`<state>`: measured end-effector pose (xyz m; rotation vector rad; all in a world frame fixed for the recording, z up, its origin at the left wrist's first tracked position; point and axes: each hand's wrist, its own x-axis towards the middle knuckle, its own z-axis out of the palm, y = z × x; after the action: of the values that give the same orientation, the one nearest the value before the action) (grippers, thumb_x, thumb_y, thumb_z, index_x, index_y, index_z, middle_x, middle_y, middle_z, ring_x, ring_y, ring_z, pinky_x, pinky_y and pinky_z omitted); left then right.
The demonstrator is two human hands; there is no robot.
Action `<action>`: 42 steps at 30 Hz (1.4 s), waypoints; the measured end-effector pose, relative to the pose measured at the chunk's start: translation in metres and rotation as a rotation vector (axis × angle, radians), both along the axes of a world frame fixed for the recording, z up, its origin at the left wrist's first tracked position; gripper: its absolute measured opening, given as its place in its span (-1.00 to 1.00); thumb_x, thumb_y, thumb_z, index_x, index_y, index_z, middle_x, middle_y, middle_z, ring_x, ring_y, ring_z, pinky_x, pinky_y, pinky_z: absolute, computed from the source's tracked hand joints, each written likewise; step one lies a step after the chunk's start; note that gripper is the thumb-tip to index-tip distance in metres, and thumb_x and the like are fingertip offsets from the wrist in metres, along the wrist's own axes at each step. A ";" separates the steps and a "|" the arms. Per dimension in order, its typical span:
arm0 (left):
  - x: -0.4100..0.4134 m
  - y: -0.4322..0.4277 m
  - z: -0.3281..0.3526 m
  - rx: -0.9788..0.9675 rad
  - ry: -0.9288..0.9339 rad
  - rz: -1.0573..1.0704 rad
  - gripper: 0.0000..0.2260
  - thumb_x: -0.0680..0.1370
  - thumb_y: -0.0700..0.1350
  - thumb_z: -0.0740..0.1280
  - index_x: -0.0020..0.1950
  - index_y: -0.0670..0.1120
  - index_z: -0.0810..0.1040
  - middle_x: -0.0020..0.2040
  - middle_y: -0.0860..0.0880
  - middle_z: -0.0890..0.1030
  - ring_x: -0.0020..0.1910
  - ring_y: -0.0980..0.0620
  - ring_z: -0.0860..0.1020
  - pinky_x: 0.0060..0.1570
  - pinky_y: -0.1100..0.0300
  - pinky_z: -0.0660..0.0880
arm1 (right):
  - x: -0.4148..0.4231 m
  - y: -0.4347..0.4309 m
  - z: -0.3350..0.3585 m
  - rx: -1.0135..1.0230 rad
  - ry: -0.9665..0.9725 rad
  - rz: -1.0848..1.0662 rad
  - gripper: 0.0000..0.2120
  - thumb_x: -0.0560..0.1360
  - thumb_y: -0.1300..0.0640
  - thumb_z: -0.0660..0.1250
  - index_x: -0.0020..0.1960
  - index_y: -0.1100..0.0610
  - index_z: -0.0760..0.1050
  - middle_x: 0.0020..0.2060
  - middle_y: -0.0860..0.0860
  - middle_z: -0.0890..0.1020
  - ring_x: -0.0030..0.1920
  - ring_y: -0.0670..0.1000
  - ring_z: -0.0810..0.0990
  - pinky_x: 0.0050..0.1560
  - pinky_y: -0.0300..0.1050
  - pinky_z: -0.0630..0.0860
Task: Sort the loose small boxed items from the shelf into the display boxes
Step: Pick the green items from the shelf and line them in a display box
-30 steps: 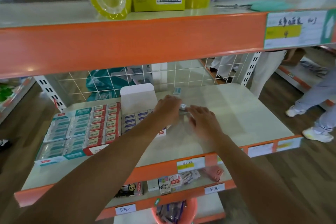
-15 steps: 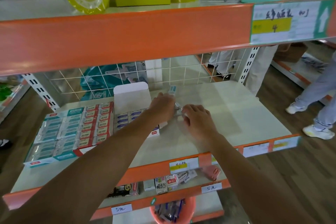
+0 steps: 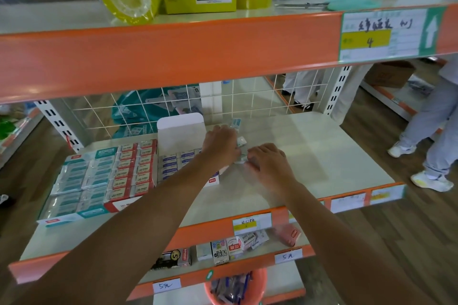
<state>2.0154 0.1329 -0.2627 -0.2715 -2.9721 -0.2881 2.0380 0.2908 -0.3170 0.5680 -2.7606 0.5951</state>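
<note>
Small boxes [image 3: 241,141] lay between left hand [image 3: 220,146] and right hand [image 3: 269,164]; either hand's grasp could not be determined.

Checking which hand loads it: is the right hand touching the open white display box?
Apart. The head view shows the right hand clear to the right of the white display box, with the left hand and bare shelf between them.
</note>
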 end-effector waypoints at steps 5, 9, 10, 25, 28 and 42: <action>0.005 -0.002 0.003 -0.021 0.091 0.003 -0.69 0.52 0.02 0.31 0.18 -0.11 0.53 0.08 -0.07 0.56 0.09 -0.06 0.44 0.06 0.07 0.35 | 0.003 -0.005 0.013 0.077 -0.084 -0.055 -0.79 0.49 0.00 0.36 -0.06 0.15 0.53 -0.13 0.04 0.64 0.06 0.10 0.49 -0.04 -0.07 0.36; 0.007 -0.005 0.007 0.028 0.119 -0.022 -0.74 0.52 0.02 0.32 0.11 -0.12 0.53 0.01 -0.07 0.55 0.02 -0.02 0.42 0.04 0.10 0.37 | 0.011 -0.009 0.021 0.114 -0.075 -0.094 -0.68 0.48 0.05 0.35 0.21 0.12 0.51 0.01 0.09 0.61 0.09 0.14 0.50 0.04 -0.01 0.45; 0.008 -0.007 0.008 0.049 0.124 -0.027 -0.75 0.51 0.01 0.33 0.09 -0.12 0.53 0.00 -0.07 0.55 -0.02 -0.01 0.41 0.01 0.12 0.36 | 0.013 -0.009 0.023 0.089 -0.066 -0.100 -0.63 0.46 0.08 0.35 0.25 0.14 0.51 0.03 0.12 0.59 0.08 0.16 0.51 0.05 0.02 0.49; 0.032 -0.058 0.022 0.252 0.157 0.021 -0.75 0.49 0.04 0.35 0.03 -0.11 0.54 -0.06 -0.05 0.56 -0.09 0.00 0.48 -0.04 0.13 0.50 | 0.028 -0.044 0.062 -0.026 -0.047 -0.153 -0.67 0.56 0.06 0.17 0.31 0.04 0.42 -0.03 0.12 0.47 -0.05 0.15 0.54 -0.03 0.02 0.53; 0.039 -0.073 0.025 0.280 0.134 0.052 -0.77 0.48 0.03 0.37 0.00 -0.11 0.55 -0.11 -0.03 0.55 -0.13 0.01 0.50 -0.06 0.11 0.53 | 0.032 -0.062 0.065 -0.149 -0.019 -0.127 -0.70 0.54 0.10 0.25 0.26 0.09 0.40 0.01 0.09 0.52 -0.07 0.11 0.54 -0.05 0.01 0.53; 0.082 -0.165 0.027 0.446 0.054 0.187 -0.83 0.51 0.01 0.34 -0.05 -0.08 0.57 -0.14 0.01 0.61 -0.23 0.05 0.57 -0.19 0.19 0.57 | 0.042 -0.151 0.070 -0.279 -0.057 0.019 -0.76 0.41 0.13 0.48 -0.18 0.09 0.40 -0.16 0.05 0.59 -0.18 0.02 0.54 -0.22 -0.20 0.45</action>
<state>2.0974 -0.0321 -0.2360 0.0498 -2.7537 -0.8815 2.0798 0.1399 -0.2468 0.5194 -2.6602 0.9938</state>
